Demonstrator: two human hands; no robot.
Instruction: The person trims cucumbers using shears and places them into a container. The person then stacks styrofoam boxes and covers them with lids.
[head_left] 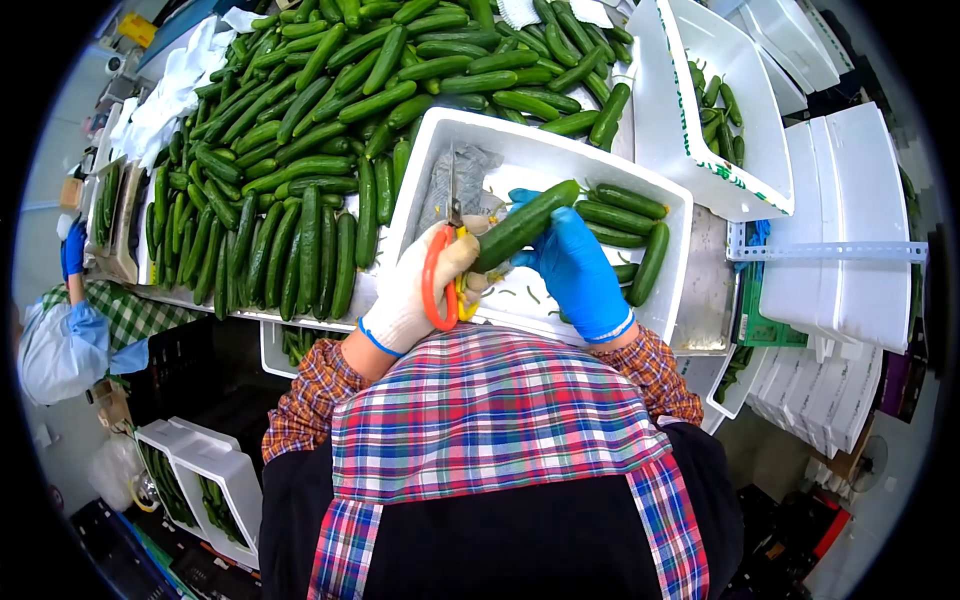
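In a white knit glove, my left hand (402, 300) grips a pair of scissors (434, 285) with orange and yellow handles, its blades pointing away from me. Its fingertips are close to the near end of a cucumber (522, 228); whether they touch it I cannot tell. My right hand (582, 275), gloved in blue, holds that cucumber tilted over a white foam box (660, 185). Inside the box, several cucumbers (620, 215) lie on the right, with small green trimmings near the front and a grey plastic bag (465, 170) at the back left.
A large heap of cucumbers (310, 130) covers the table beyond and left of the box. Another foam box (690, 185) with cucumbers stands at the back right, near stacked white boxes (835, 220). A co-worker in a blue glove (74, 248) is at far left. More boxes (215, 480) sit below.
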